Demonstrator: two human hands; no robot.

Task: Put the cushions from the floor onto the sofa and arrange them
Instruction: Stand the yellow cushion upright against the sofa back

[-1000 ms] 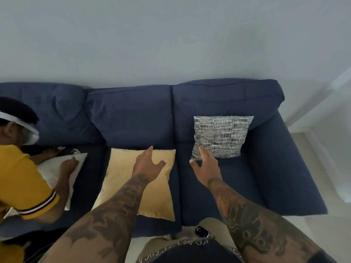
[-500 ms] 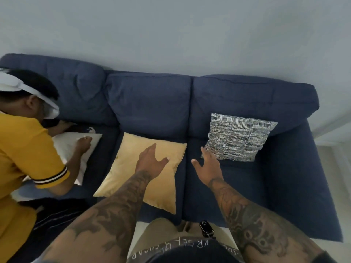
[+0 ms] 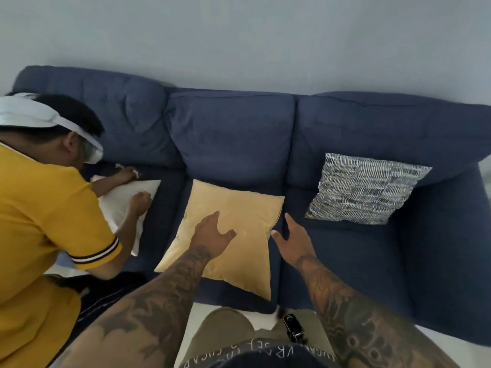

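A yellow cushion (image 3: 233, 224) lies flat on the middle seat of the dark blue sofa (image 3: 430, 251). My left hand (image 3: 212, 235) hovers over its middle, fingers spread and holding nothing. My right hand (image 3: 292, 237) is open just off the cushion's right edge, above the seam between the seats. A black-and-white patterned cushion (image 3: 364, 188) leans against the right backrest. On the left seat lies a white cushion (image 3: 127, 203).
Another person in a yellow shirt (image 3: 45, 229) bends over the left end of the sofa with both hands on the white cushion. A pale wall rises behind the sofa. Light floor shows at the sofa's front edge by my legs.
The view has swung left, so the whole sofa sits further right in frame. Both my hands have shifted from near the patterned cushion to the yellow cushion.
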